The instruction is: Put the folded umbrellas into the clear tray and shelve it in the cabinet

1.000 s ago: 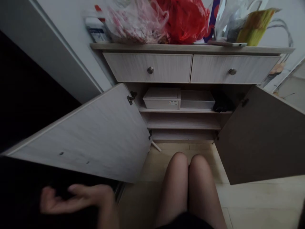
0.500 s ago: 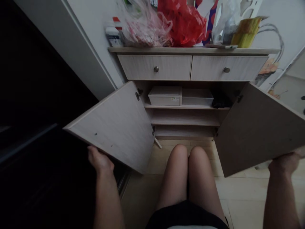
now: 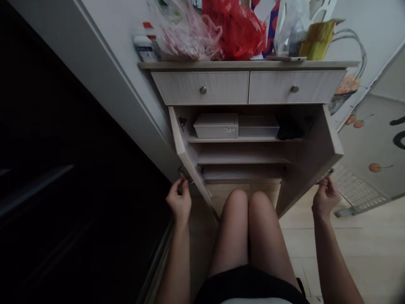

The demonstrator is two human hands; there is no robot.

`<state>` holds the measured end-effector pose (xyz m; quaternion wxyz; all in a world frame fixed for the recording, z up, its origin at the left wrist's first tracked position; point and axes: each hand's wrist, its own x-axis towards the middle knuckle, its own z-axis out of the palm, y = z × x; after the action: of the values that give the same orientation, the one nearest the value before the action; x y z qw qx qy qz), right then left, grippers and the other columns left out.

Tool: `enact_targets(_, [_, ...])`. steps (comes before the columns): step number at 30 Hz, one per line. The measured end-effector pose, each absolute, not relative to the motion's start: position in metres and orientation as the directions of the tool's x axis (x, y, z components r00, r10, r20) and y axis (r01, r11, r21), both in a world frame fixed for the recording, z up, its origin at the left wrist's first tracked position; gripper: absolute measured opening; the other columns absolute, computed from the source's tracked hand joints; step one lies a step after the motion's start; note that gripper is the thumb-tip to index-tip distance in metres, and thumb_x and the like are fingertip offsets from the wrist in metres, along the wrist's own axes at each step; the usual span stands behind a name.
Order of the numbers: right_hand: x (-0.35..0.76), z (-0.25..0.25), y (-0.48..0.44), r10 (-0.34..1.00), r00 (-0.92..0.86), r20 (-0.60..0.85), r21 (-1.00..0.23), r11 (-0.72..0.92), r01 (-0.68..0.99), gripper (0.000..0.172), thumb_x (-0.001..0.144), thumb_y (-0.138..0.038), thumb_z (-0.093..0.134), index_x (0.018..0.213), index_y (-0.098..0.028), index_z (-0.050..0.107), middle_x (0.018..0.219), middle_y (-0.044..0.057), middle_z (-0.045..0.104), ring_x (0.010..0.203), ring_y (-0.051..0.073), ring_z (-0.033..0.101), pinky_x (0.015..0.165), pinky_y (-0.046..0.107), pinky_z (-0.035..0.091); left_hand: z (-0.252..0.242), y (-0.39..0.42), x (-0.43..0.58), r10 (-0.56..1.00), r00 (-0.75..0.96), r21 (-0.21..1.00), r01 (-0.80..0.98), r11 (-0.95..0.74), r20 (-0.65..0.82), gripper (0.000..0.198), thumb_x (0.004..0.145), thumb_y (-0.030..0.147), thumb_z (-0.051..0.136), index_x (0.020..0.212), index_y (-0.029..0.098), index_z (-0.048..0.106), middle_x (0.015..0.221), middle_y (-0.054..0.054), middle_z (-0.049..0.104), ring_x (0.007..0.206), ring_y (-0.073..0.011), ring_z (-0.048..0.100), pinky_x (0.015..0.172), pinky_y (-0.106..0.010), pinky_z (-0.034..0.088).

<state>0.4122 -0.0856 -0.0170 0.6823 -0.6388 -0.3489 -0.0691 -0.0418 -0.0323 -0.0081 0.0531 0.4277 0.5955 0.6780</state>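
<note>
My left hand [image 3: 179, 202] pinches the metal knob [image 3: 184, 172] on the outer face of the left cabinet door [image 3: 193, 169]. On the other side, my right hand [image 3: 325, 199] has its fingers closed at the knob [image 3: 330, 172] of the right cabinet door [image 3: 311, 164]. Both doors stand partly swung out, nearly edge-on to me. Between them the shelves show: a white lidded box [image 3: 217, 126], a shallow translucent bin [image 3: 257, 127] and a dark item [image 3: 288, 130] whose kind I cannot make out sit on the upper shelf [image 3: 247, 140].
Above are two drawers [image 3: 228, 86]. The cabinet top holds a pink-white plastic bag [image 3: 186, 40], a red plastic bag [image 3: 236, 36], a white bottle [image 3: 144, 47] and a yellow packet [image 3: 318, 41]. My knees [image 3: 238, 207] are just before the cabinet. A wall [image 3: 126, 63] borders the left side.
Both doors have swung inward toward each other. My hands have moved from the doors' lower edges to the knobs, closer together. The view has shifted slightly.
</note>
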Motion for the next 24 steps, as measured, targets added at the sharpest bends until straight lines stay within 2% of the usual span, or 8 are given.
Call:
enact_targets(6, [0.368,-0.003,-0.050,0.437,0.615,0.657,-0.750,0.291,0.594,0.044,0.088,-0.057,0.058,0.099,-0.018,0.075,0.111,0.013,0.067,0.107,0.024,0.063,0.096,0.043,0.049,0.000,0.005,0.012,0.674,-0.409,0.763,0.524,-0.378,0.615,0.033,0.082,0.049,0.066,0.088,0.018,0.074,0.090,-0.010,0.077,0.087,-0.0237,0.072,0.085,-0.036,0.055])
enact_targets(12, [0.330,0.008,0.015,0.581,0.514,0.631,-0.762,0.339,0.552,0.043,0.087,-0.056,0.057,0.096,-0.018,0.076,0.106,0.012,0.067,0.102,0.023,0.063,0.094,0.040,0.048,0.013,0.056,0.076,0.770,-0.284,0.768,0.515,-0.381,0.572,0.014,0.085,0.027,0.069,0.090,0.016,0.075,0.092,-0.011,0.077,0.089,-0.0223,0.071,0.086,-0.033,0.052])
enact_targets(18, [0.297,0.025,0.074,0.746,0.471,0.471,-0.806,0.148,0.572,0.041,0.091,-0.048,0.054,0.107,-0.016,0.073,0.107,0.011,0.069,0.090,0.021,0.065,0.085,0.034,0.047,0.034,0.097,0.112,0.868,-0.174,0.748,0.602,-0.280,0.466,0.014,0.089,0.025,0.068,0.097,0.016,0.075,0.099,-0.011,0.077,0.092,-0.0208,0.070,0.087,-0.030,0.049])
enact_targets(24, [0.285,0.034,0.111,0.777,0.450,0.441,-0.758,0.054,0.650,0.036,0.093,-0.044,0.054,0.109,-0.019,0.073,0.108,0.009,0.071,0.086,0.019,0.066,0.078,0.029,0.044,0.051,0.118,0.129,0.909,-0.140,0.681,0.708,-0.187,0.394,0.017,0.092,0.031,0.065,0.100,0.019,0.074,0.107,-0.011,0.076,0.101,-0.0219,0.068,0.090,-0.032,0.044])
